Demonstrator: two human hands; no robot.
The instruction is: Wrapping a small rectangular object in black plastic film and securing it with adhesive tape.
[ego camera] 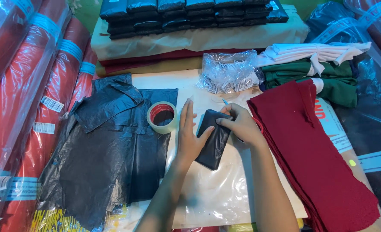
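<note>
Black plastic-wrapped packet [213, 138] lies slightly tilted on the clear plastic sheet [216, 189] that covers the bench, about mid-frame, and I have both hands on it. My left hand [189, 133] lies flat and open beside it, fingers stretched out, the thumb pressing onto the packet's left edge; it grips nothing. My right hand [242, 124] is curled over the packet's upper right corner, fingers bent down onto the wrap. A thin blue tip [224, 102] sticks out just above this hand, and a red loop [259, 125] shows at its far side; I cannot tell for certain what tool that is.

Just left of my left hand sits a roll of clear tape [162, 117] with a red core, resting at the edge of a spread of black plastic bags [108, 154]. To the right lies a stack of dark red cloth pieces [315, 159]. Further back I see a clear bag of small tags [229, 73], folded green and white cloth [323, 68], and a pile of finished black packets [190, 13]. Red fabric rolls [31, 86] in plastic line the left side.
</note>
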